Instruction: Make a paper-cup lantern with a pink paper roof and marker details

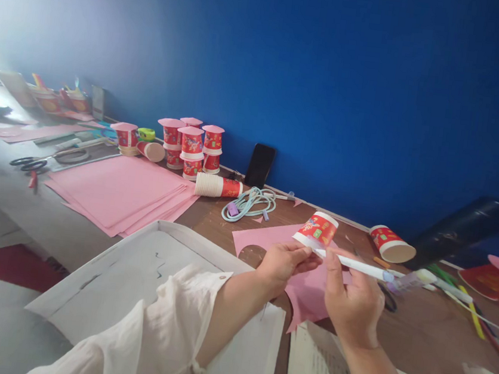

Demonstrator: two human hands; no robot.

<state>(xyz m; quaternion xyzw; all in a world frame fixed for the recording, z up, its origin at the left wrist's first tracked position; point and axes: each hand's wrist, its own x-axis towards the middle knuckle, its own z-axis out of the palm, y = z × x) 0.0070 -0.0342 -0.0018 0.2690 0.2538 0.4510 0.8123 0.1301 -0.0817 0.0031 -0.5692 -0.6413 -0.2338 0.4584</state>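
The person's right hand (355,304) has its fingers clamped on the barrel of a white pen (368,269), while the left hand (280,267) has thumb and fingers pinched together at the pen's left end. The pen is held slantwise above a cut pink sheet (304,295) on the brown surface (423,327). Just beyond the left fingers a red paper cup (322,228) sits mouth down; whether they touch it cannot be told. Toward the surface's far edge, another red cup (383,235) lies on its side to the right, and a coiled pale-blue cable (252,204) lies to the left, near a black phone (260,165).
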